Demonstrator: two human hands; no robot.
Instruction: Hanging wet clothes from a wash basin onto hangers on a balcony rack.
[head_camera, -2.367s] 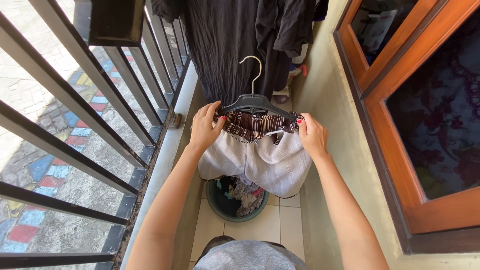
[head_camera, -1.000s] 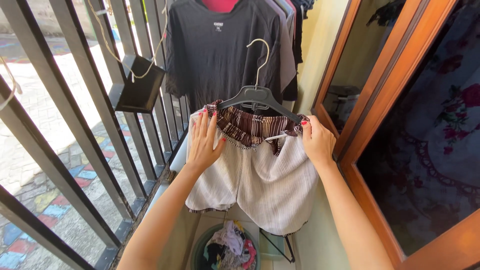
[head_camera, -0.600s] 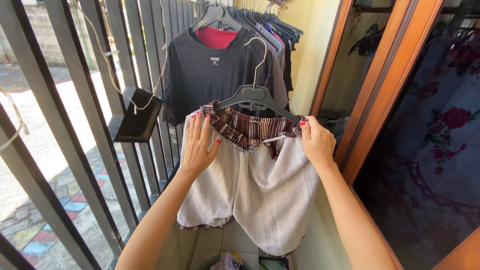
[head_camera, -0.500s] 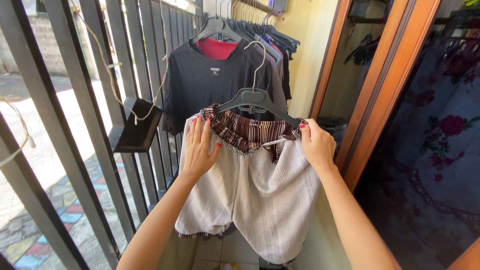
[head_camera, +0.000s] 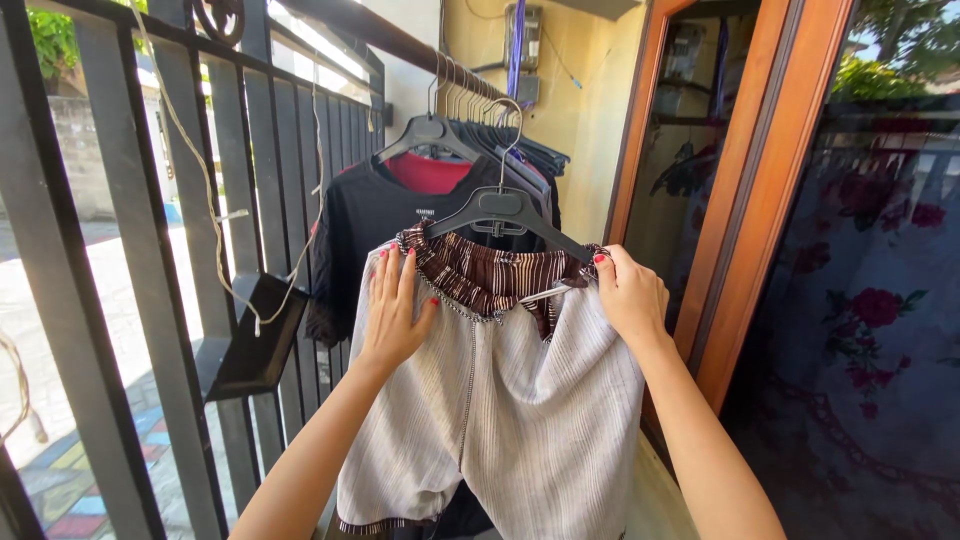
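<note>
Shorts (head_camera: 520, 400) of pale grey ribbed cloth, with a brown and white striped waistband turned over at the top, hang in the middle of the view from a dark grey plastic hanger (head_camera: 505, 212) with a metal hook, held up at chest height between two bare arms. To the left stands a tall fence of dark metal bars (head_camera: 130, 260), with sunlit paving visible through it; a small dark box (head_camera: 255, 335) hangs on the bars by a pale cord. To the right is an orange-brown wooden window frame (head_camera: 770, 190), its glass showing a dark curtain with red flowers. Behind the shorts, a black T-shirt (head_camera: 365, 230) over something red hangs on its own hanger, first in a row of dark clothes on a rail (head_camera: 400, 45) running toward a yellow wall. The left hand (head_camera: 393, 310) lies flat and open against the front of the shorts just below the waistband, fingers spread upward, gripping nothing. The right hand (head_camera: 628, 295) is closed on the right end of the waistband where it meets the hanger's arm, pinching cloth between thumb and fingers. Both hands have red-painted nails.
</note>
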